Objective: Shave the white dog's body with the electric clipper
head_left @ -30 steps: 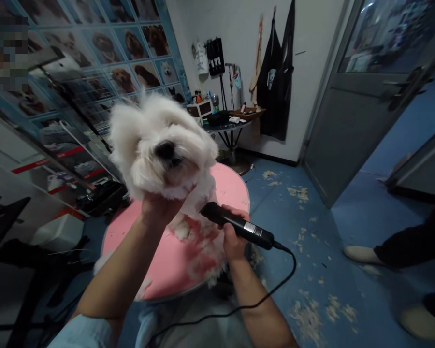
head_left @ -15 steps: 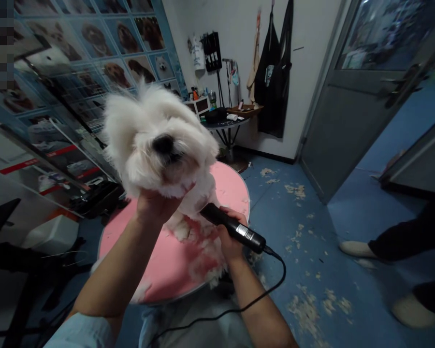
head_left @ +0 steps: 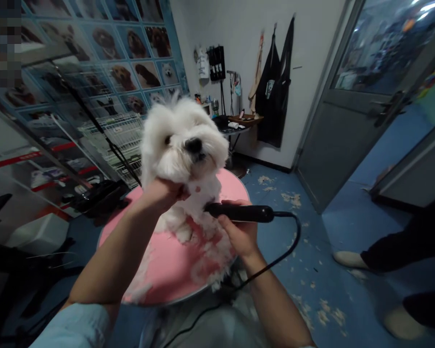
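Observation:
A small fluffy white dog sits upright on a round pink table. My left hand is closed under its chin and holds the head up. My right hand grips a black corded hair clipper, held level with its front end against the dog's chest fur. Clumps of cut white fur lie on the pink top around the dog's front paws. The clipper cord loops down past my right forearm.
Cut fur litters the blue floor. Another person's legs and shoes are at the right. A grey door stands open. A small side table with tools and hanging aprons are at the back wall. A wire rack stands at left.
The dog's head has shifted right and turned more level. The clipper has swung from slanted to horizontal, and my right hand now holds it from beneath.

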`<state>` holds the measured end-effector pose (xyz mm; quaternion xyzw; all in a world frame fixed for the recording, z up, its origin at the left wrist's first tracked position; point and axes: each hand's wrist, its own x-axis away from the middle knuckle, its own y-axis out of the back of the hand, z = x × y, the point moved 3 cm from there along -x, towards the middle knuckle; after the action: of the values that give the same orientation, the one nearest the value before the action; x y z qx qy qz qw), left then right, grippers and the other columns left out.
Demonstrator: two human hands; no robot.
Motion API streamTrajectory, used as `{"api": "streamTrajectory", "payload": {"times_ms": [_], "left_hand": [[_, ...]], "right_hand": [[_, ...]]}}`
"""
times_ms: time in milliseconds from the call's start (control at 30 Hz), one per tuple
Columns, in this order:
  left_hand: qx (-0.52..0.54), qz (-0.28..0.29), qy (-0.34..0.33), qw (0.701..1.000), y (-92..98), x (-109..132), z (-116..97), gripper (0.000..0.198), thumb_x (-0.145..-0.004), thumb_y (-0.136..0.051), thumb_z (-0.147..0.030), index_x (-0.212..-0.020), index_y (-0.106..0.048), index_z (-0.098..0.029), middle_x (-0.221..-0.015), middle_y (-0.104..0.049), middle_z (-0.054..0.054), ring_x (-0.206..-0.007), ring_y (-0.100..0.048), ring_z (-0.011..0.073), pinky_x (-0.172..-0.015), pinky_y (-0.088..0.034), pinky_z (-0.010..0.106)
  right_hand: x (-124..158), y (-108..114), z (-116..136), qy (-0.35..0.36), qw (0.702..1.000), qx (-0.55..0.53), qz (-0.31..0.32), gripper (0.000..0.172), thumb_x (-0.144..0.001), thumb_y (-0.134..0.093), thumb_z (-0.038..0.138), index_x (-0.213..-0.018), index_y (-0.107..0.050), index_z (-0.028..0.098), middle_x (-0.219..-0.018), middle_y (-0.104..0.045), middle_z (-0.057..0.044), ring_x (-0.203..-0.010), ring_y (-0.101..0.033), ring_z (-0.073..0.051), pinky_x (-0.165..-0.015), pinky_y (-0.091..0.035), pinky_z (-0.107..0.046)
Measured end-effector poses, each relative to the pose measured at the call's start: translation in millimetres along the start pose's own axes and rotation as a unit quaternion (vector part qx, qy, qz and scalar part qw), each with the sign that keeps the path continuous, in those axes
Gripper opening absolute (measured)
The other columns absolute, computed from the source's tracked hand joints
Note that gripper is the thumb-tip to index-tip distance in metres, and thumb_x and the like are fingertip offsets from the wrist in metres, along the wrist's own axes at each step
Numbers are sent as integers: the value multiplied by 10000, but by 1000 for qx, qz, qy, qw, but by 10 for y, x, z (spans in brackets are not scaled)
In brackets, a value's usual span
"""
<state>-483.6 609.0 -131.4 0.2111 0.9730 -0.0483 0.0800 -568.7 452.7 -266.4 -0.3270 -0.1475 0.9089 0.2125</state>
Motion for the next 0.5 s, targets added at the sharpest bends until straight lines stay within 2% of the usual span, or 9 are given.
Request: {"api": "streamTrajectory", "payload": {"times_ms": [100,233,333,400,500], "left_hand": [[0,-8,-50,999,-71,-4,-53,765,-511,-999,-625,-1006,-560,-240,-524,-518,-102,-368,-404,57,-329,-237,175],[-36,33,-82,995,-110,-34,-46,666,-670,-896,-697,-1017,-582,-223,-526,-533,-78,-371,-373,44,-349,-245,182],[-71,21,-82,994,-101,-61,-32,560,-782,-823,-682,-944,-575,-207,-484,-476,-75,-369,-373,53,-351,-250,182],[-95,41,-88,991,-118,-78,-39,512,-815,-807,-649,-823,-556,-202,-454,-448,-66,-367,-371,58,-346,-262,177],[-123,74,-111,983,-116,-114,-59,411,-833,-805,-533,-731,-581,-204,-440,-467,-50,-366,-392,71,-352,-301,179]], "right_hand": [[-72,-52,98,32,998,21,-40,451,-768,-917,433,-1081,-637,268,-1107,-743,-37,-1033,-743,-229,-985,-617,-437],[-113,-182,96,27,998,59,-11,418,-763,-912,415,-1063,-657,273,-1045,-756,-20,-954,-755,-230,-922,-628,-423],[-18,-207,-4,-5,995,97,9,388,-761,-907,397,-1042,-670,272,-988,-770,-14,-894,-761,-235,-861,-639,-410],[60,-181,-57,-20,994,105,16,409,-753,-912,393,-1052,-661,269,-996,-777,-22,-900,-768,-240,-855,-643,-411],[116,-127,-33,8,996,89,4,454,-762,-911,401,-1087,-622,271,-1078,-773,-40,-992,-768,-243,-925,-637,-436]]}}
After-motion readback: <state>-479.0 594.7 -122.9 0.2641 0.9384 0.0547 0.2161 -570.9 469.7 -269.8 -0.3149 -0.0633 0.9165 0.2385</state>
